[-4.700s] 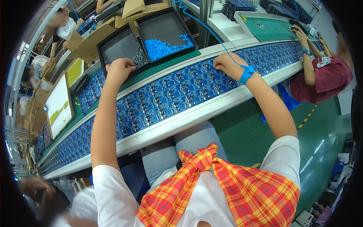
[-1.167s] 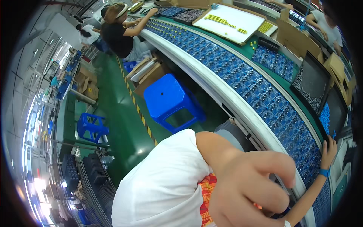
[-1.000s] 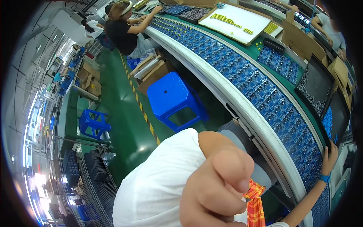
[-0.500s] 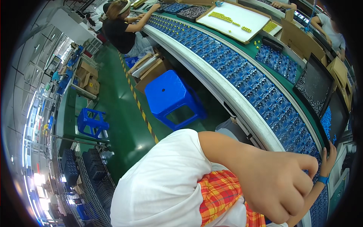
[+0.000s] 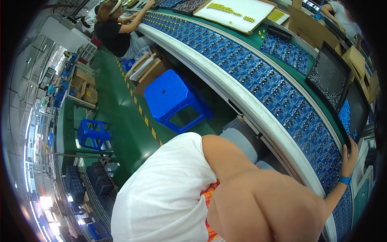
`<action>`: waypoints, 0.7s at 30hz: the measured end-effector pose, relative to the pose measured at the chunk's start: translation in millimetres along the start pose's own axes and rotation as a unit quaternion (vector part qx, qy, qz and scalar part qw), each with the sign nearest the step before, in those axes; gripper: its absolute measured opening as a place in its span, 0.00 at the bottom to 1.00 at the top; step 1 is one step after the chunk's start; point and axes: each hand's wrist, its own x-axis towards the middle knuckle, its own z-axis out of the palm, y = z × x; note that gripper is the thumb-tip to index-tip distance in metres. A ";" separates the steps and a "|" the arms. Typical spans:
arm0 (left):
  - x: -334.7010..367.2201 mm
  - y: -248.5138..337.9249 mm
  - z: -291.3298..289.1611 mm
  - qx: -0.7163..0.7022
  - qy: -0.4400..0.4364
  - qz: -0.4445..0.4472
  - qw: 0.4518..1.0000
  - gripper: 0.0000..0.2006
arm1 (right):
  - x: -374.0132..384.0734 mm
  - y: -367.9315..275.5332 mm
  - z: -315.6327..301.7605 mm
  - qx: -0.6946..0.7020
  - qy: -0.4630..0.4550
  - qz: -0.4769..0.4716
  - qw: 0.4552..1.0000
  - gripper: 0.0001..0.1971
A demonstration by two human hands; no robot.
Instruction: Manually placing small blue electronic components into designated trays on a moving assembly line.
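My left hand [image 5: 270, 205] is raised very close to the camera at the lower right, with the bare arm bent out of a white sleeve. Its fingers do not show, so what it holds, if anything, is hidden. My right hand [image 5: 350, 159], with a blue wristband, reaches to the near corner of a black tray [image 5: 359, 103] at the far right. Its fingers are stretched out and apart at the tray's rim. Small blue parts [image 5: 345, 117] lie heaped along one side of that tray. Beside my right hand, blue circuit boards [image 5: 278, 97] cover the long curved line.
Another black tray [image 5: 332, 66] holds small grey parts. Loose boards [image 5: 285, 53] and a white board [image 5: 238, 12] with yellow parts lie beyond the line. A blue stool [image 5: 167, 97] and cardboard box [image 5: 151, 76] stand on the left. A co-worker [image 5: 115, 30] sits farther along.
My left hand has come closer to the camera and lower, its curled fingers passing out of sight. My right hand stays at the tray corner. The view has shifted slightly.
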 end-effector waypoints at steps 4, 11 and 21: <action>-5.4 1.1 -4.4 -0.077 -0.030 -0.010 0.997 0.07 | -2.2 1.9 -3.0 -0.004 -0.003 -0.001 1.000 0.20; -17.0 8.1 7.8 -0.110 -0.037 -0.021 0.993 0.07 | -2.5 4.8 -1.5 -0.008 -0.006 0.009 1.000 0.20; 1.2 11.9 1.3 -0.095 -0.026 -0.032 0.995 0.06 | -2.5 3.5 -3.0 -0.002 -0.011 0.018 1.000 0.21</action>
